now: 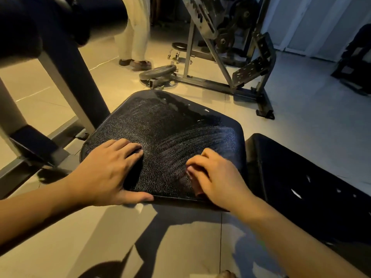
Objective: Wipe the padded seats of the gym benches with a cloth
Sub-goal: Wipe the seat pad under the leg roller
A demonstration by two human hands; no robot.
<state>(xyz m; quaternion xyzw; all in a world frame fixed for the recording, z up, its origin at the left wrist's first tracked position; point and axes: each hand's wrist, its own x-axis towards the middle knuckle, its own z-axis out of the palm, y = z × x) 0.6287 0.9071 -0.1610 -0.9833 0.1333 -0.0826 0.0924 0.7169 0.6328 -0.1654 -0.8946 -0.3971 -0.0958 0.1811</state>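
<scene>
Looked down on a black padded seat [170, 133] at frame centre, low over a tiled floor [176, 241]. Braced it with the left hand [106, 171] at 8 o'clock of the seat, with fingers laid close together on top and thumb stretched along the near edge. Kept that grip flat, pinching nothing. Pressed a cloth [198, 190] onto the seat at 5 o'clock with the right hand [216, 177], the grip curled over it. Hid most of the cloth under the palm, with only a reddish scrap showing, slightly blurred. Showed pale arcing wipe streaks from the seat's centre out to 3 o'clock and a shiny band toward 12. Looked duller and grainier around 9 to 10 o'clock.

Judged as mid-wipe on this seat, roughly half covered. Would call next for a sweep of the cloth from 5 o'clock across toward 9 and 10. Would also need the left hand lifted or slid aside to free its patch for wiping, with even pressure on the textured skin. Left a second dark pad [301, 177] at 3 to 4 o'clock, just beside the seat; could not tell in the dim light whether wiped.

Beyond, caught a weight plate [158, 72] on the floor at 12 o'clock, a steel machine frame [220, 57] at 1, and someone's pale trouser legs [134, 37] at 11.
</scene>
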